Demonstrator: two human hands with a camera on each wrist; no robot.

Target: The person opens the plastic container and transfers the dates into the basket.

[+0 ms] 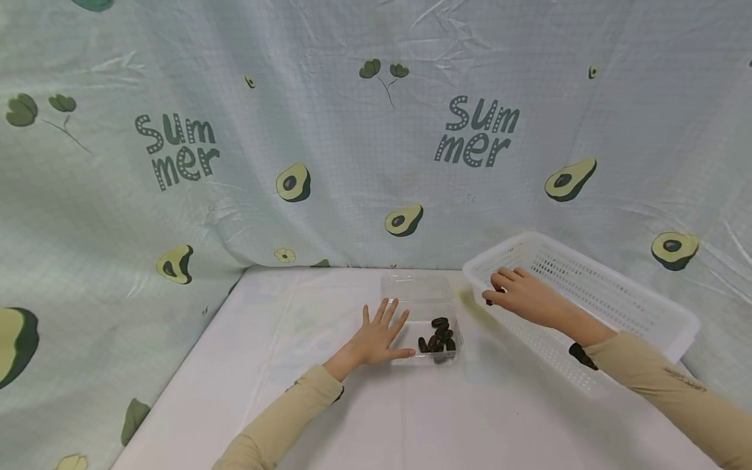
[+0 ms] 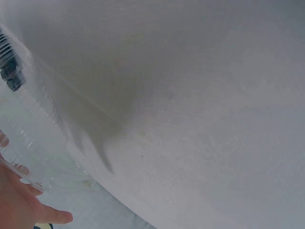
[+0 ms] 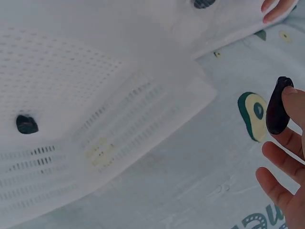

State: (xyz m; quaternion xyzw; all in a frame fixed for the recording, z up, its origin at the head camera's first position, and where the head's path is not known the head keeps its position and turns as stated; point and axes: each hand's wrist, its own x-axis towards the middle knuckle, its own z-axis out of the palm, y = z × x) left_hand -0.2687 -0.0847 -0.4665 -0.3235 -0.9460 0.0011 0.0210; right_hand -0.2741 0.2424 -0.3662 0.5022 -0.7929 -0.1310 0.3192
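Note:
My right hand point(image 1: 519, 297) is raised over the near-left rim of a white perforated basket point(image 1: 640, 287). Its thumb and index finger pinch a dark, glossy date point(image 3: 278, 106). Another date point(image 3: 26, 124) lies inside the basket in the right wrist view. To the left stands a clear plastic clamshell box point(image 1: 405, 358) with its lid point(image 1: 416, 287) folded back. Several dark brown dates point(image 1: 439, 341) lie in the box's right half. My left hand point(image 1: 375, 339) has its fingers spread straight across the box's left side; in the left wrist view, fingertips overlap the clear plastic point(image 2: 33, 129).
A white cloth covers the table point(image 1: 282, 365). Behind it and along the left hangs a pale curtain point(image 1: 346, 143) printed with avocados and lettering. The long basket slants across the table's right side, close to the curtain.

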